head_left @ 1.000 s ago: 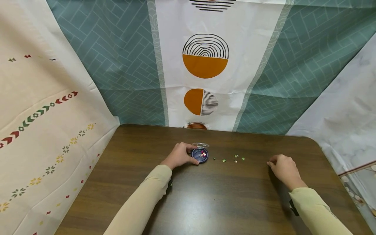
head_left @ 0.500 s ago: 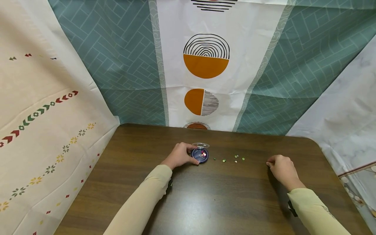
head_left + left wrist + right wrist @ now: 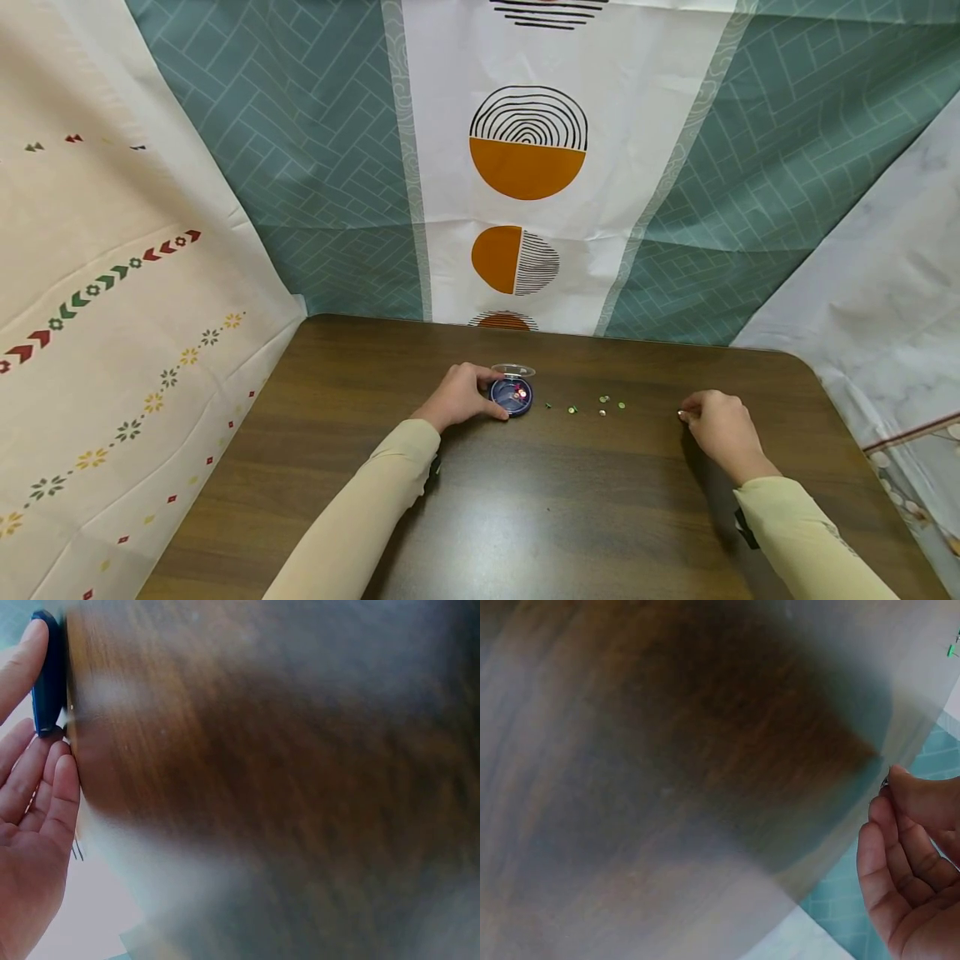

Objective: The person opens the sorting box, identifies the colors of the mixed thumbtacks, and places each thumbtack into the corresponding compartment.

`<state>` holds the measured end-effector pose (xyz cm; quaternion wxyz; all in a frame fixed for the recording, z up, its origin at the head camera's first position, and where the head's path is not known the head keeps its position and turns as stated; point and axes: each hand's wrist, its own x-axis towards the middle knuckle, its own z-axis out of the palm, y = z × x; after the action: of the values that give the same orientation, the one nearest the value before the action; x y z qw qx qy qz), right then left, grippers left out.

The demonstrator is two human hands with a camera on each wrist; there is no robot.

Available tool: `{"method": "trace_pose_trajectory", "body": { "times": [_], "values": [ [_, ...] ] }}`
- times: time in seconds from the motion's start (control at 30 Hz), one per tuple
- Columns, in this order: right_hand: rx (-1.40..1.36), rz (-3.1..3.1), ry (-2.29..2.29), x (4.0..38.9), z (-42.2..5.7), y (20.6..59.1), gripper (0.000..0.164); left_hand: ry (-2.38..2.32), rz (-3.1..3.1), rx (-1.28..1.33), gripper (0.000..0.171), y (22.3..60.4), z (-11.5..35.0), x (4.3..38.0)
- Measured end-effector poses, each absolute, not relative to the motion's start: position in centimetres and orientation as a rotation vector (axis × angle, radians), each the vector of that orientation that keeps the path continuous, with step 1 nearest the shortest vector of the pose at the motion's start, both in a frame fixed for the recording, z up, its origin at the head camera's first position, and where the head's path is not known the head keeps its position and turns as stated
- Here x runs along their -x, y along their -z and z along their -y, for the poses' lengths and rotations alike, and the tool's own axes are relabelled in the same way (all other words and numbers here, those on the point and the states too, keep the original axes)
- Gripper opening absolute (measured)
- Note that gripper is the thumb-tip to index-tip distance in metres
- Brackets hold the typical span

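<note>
My left hand (image 3: 459,393) holds a small round dark-blue case (image 3: 510,408) at its left side, thumb and fingers on the rim. The case lies on the table with its clear lid (image 3: 513,370) raised at the back. Several pink and pale shiny bits (image 3: 521,392) sit inside, and thin dividers show. In the left wrist view the case (image 3: 49,682) appears edge-on between thumb and fingers. Off to the right, my right hand (image 3: 723,429) pinches a tiny shiny piece (image 3: 885,781) between thumb and fingertip. Its exact kind is too small to tell.
Several small loose pieces lie between the hands: green ones (image 3: 622,406), another green cluster (image 3: 572,409) and a pinkish one (image 3: 602,412). They rest on a brown wooden table (image 3: 480,483). Patterned cloth (image 3: 517,175) hangs behind the table and at both sides.
The right hand shifts only slightly, and a pale glint now shows at its fingertips. My left hand and the case have stayed in place.
</note>
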<state>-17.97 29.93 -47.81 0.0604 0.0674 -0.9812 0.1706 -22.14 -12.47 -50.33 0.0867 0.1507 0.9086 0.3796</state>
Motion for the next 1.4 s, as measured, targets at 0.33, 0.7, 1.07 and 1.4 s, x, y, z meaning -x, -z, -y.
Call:
{"method": "trace_pose_trajectory", "body": {
  "times": [0.33,0.7,1.07,1.4],
  "values": [
    [-0.212,2.960,-0.508,18.2,-29.5,46.9,0.006,-1.127,-2.692,-0.436,0.068,50.2,12.4,22.1],
    [-0.317,2.887,-0.578,19.1,-25.0,45.4,0.005,-1.129,-2.700,-0.442,0.068,50.4,12.5,22.2],
    [-0.629,2.796,-0.662,20.0,-17.1,45.0,0.006,-1.131,-2.685,-0.434,0.066,50.2,12.5,22.1],
    [-0.881,2.736,-0.689,20.4,-10.7,45.7,0.009,-1.136,-2.697,-0.453,0.066,49.9,12.4,21.9]
  ]
}}
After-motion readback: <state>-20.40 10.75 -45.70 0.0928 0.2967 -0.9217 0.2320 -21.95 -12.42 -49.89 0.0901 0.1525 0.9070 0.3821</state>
